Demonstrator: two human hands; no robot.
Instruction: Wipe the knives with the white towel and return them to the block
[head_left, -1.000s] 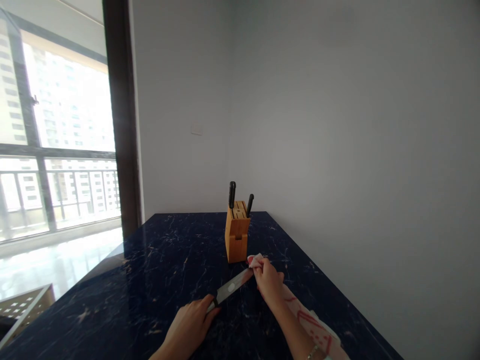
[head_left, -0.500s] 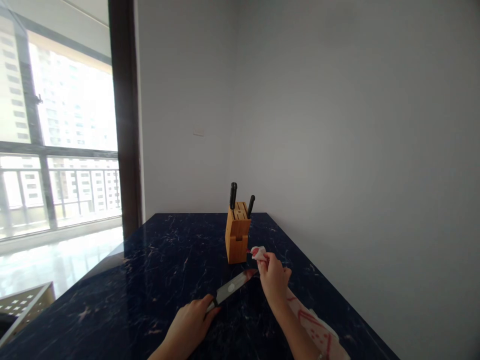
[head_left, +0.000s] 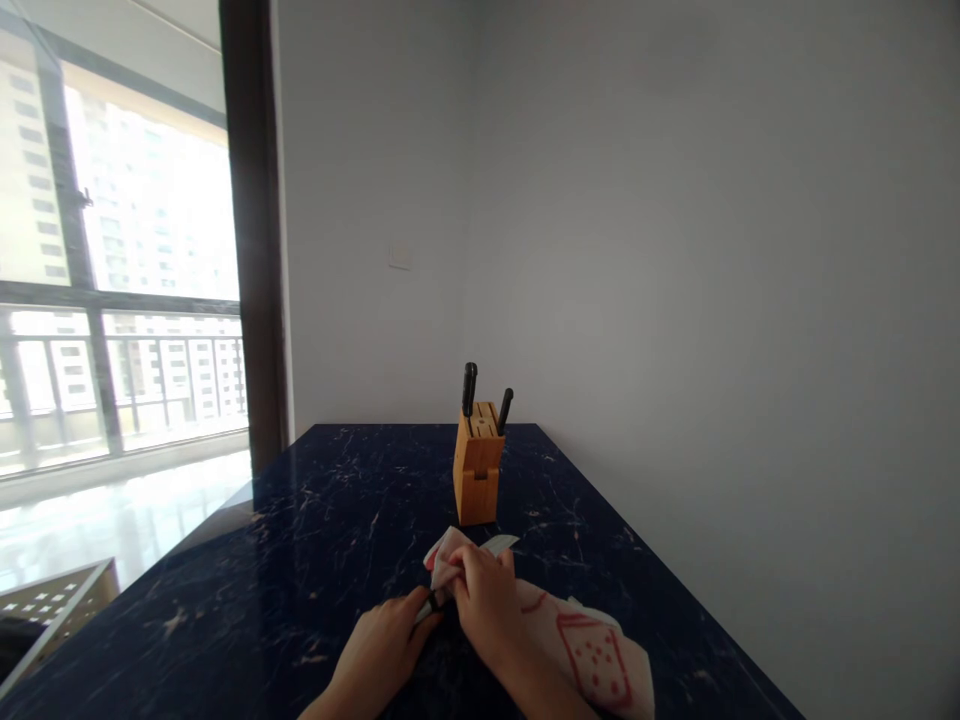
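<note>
My left hand [head_left: 382, 640] is closed around the handle of a kitchen knife [head_left: 499, 545], whose blade points away to the right. Only the blade's tip and the part by the handle show. My right hand [head_left: 484, 595] pinches a white cloth with red printing [head_left: 596, 655] and presses it on the blade close to the handle. The rest of the cloth trails under my right forearm toward the table's near side. Just beyond the blade tip stands a wooden knife block [head_left: 478, 490] with two black-handled knives [head_left: 469, 388] in its slots.
A dark blue marbled table [head_left: 337, 500] runs back to a grey wall [head_left: 675, 300]. At the lower left is a light perforated metal frame [head_left: 60, 610], beside the table. A bright window [head_left: 150, 250] fills the left side.
My right hand has moved left and down along the blade, from near its tip to near the handle, drawing the cloth with it. The left hand has stayed on the handle.
</note>
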